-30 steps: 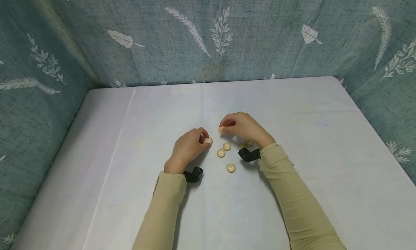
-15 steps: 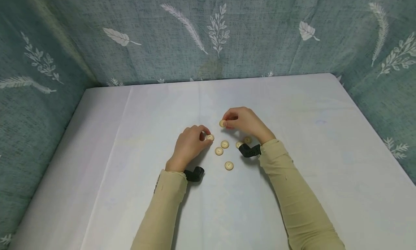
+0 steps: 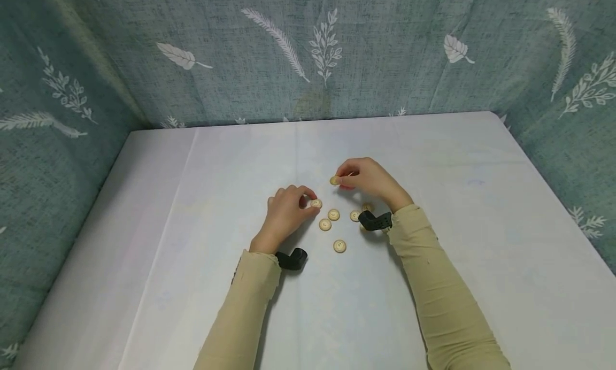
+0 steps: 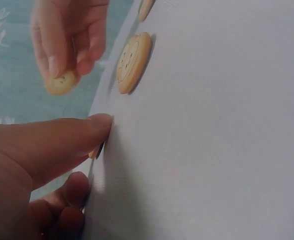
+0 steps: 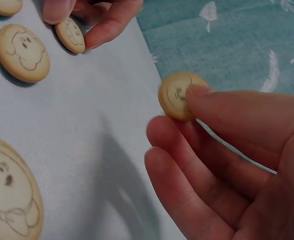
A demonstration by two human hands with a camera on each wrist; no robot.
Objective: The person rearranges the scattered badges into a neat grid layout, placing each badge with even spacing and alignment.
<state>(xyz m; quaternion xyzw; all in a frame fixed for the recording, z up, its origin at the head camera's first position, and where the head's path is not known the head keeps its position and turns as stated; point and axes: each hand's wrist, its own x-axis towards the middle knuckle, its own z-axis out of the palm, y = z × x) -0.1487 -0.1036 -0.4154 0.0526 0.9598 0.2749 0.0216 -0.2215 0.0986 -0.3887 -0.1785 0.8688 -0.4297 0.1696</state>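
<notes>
My left hand (image 3: 287, 212) pinches a small round cookie (image 3: 316, 203) between thumb and forefinger, low at the white tabletop. In the right wrist view, a face-like drawing shows on that cookie (image 5: 70, 35). My right hand (image 3: 368, 178) pinches another cookie (image 5: 179, 95) by its edge, raised above the cloth, farther back and to the right. Its middle fingers (image 5: 167, 135) curl loosely below it. From the left wrist view, this raised cookie (image 4: 61, 84) hangs beyond the left thumb (image 4: 72, 137), which hides most of the left hand's cookie.
Several more cookies lie flat on the white-covered table (image 3: 202, 284): a pair (image 3: 325, 224) between the hands, one nearer (image 3: 339, 246), and others (image 3: 355, 215) partly behind the right wrist's black camera (image 3: 375, 221). A green leaf-patterned curtain (image 3: 240, 65) stands around the table's far side and ends.
My right hand has lifted its cookie and drawn it away from me and slightly right. The left hand has slid a little to the right with its cookie.
</notes>
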